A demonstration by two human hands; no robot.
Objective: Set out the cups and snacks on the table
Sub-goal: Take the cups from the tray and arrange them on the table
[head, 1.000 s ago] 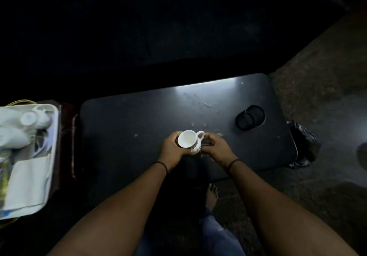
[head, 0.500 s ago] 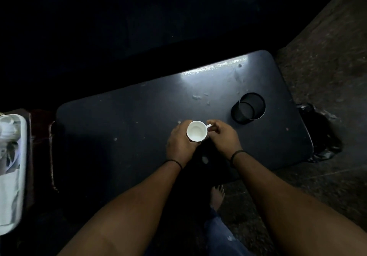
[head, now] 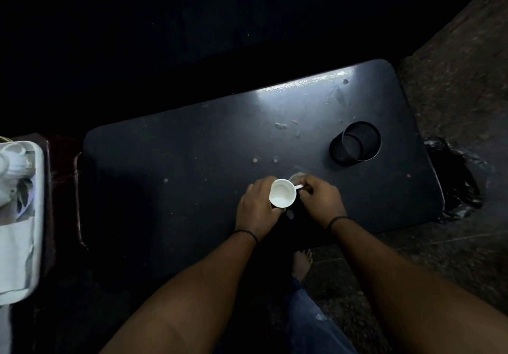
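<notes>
A small white cup (head: 283, 196) stands upright and empty near the front edge of the black low table (head: 192, 161). My left hand (head: 257, 208) wraps the cup's left side. My right hand (head: 320, 198) pinches its handle, which points right. Whether the cup's base touches the tabletop is hidden by my hands. At the far left a white tray (head: 38, 216) holds more white crockery (head: 13, 166) and paper packets (head: 13, 249).
A round cup-holder recess (head: 356, 144) sits in the table's right part. Crumbs dot the tabletop. A black plastic bag (head: 459, 183) lies on the floor off the table's right edge. My bare foot (head: 302, 261) is under the front edge. Dark furniture fills the background.
The cup has turned from tilted to upright, its handle now pointing right. My view has shifted right, so the tray has slid towards the left edge.
</notes>
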